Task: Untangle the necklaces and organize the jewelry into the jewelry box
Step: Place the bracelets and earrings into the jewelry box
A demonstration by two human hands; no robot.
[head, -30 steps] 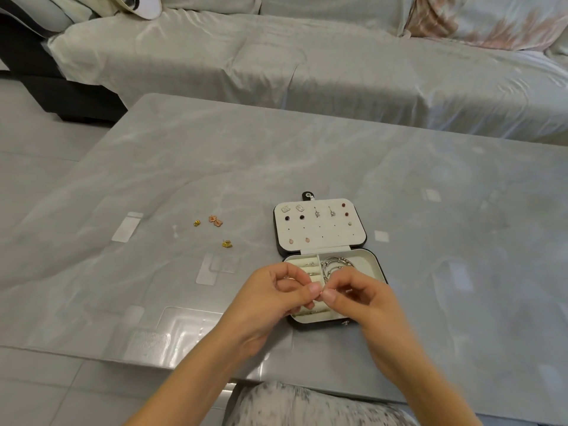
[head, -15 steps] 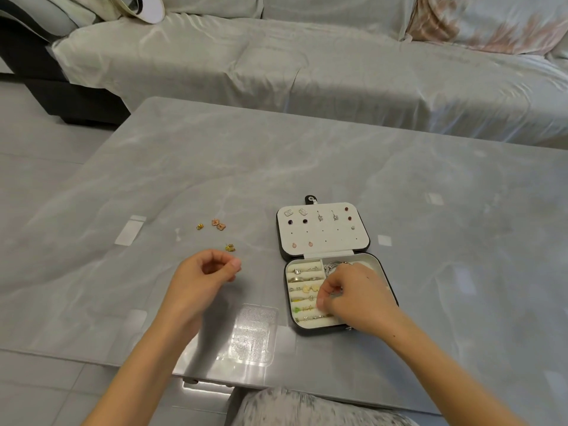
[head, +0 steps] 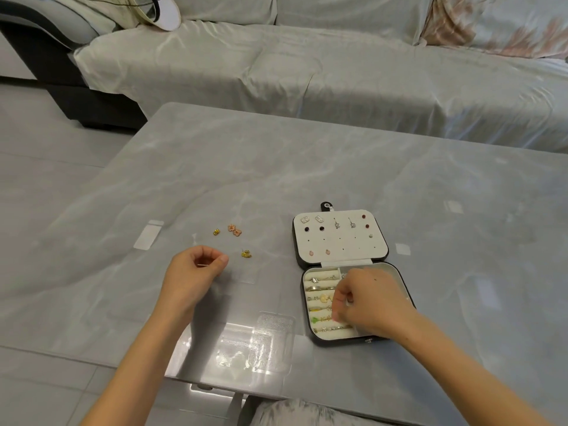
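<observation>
Left hand [head: 196, 269] sits left of the jewelry box [head: 341, 245], fingers curled, pinching a thin metal pin [head: 202, 265]. A gold earring [head: 246, 254] lies on the desk [head: 276, 164] just boxward of its fingertips, so the left hand is nearer. Right hand [head: 368, 302] is curled over the box's ring rolls [head: 318, 292]; can't tell if it holds anything.

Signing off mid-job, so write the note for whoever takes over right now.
Left grip pinches a thin pin over the table.
Right grip is curled over the box's ring rows; I cannot tell if it holds anything.
Done: earrings on the lid, rings in rows.
Left: two gold pieces and a pink pair loose on the table.
</observation>
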